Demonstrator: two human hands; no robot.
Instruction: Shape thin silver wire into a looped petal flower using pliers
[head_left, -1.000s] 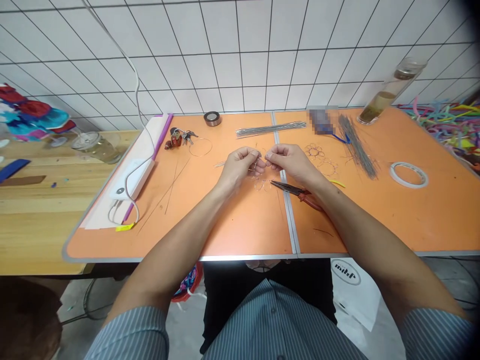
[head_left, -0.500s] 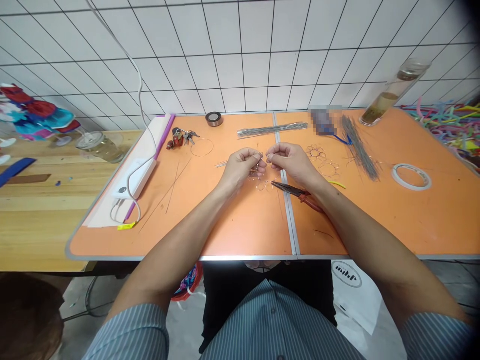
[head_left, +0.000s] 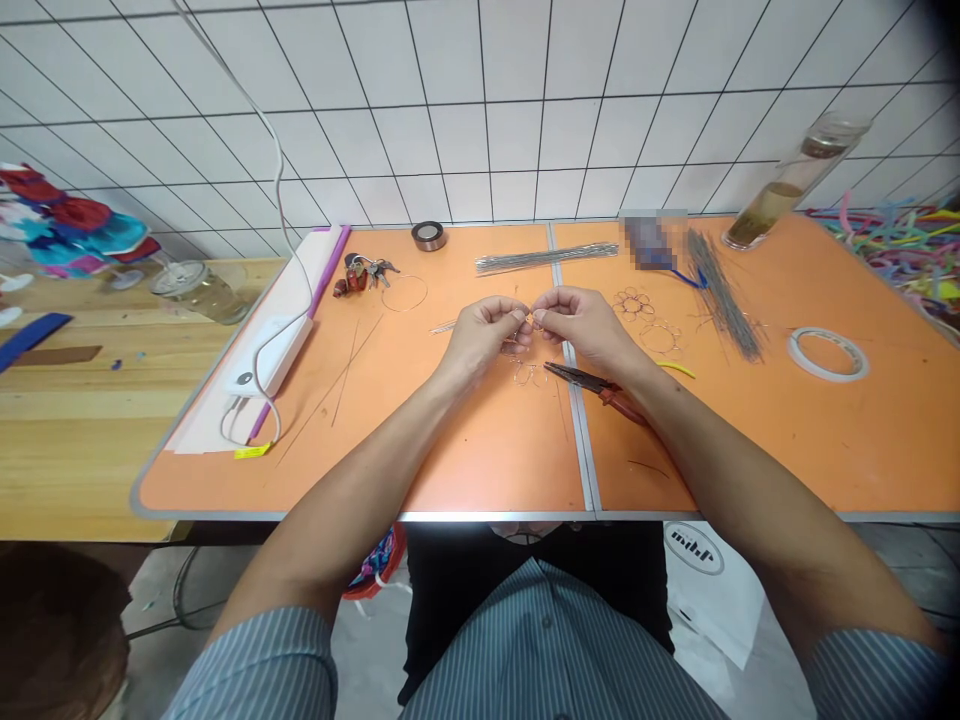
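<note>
Over the middle of the orange table [head_left: 495, 450], my left hand [head_left: 491, 332] pinches a thin looped wire [head_left: 526, 372], which hangs below the fingers. My right hand [head_left: 581, 318] is pinched at the same wire, its fingertips almost touching those of my left hand. Fingers partly hide the wire between them. Pliers [head_left: 592, 382] with red handles lie under my right wrist. Flower-shaped wire pieces [head_left: 634, 304] rest to the right of my right hand.
Bundles of straight wire [head_left: 544, 259] lie near the wall. Black tape [head_left: 428, 236], keys [head_left: 381, 270] and a white power strip [head_left: 274, 355] are to the left. A white tape ring [head_left: 828, 354] and a glass bottle [head_left: 772, 205] stand out at right.
My fingertips have come slightly closer together, my right hand shifting a little to the left. The looped wire below them has moved slightly.
</note>
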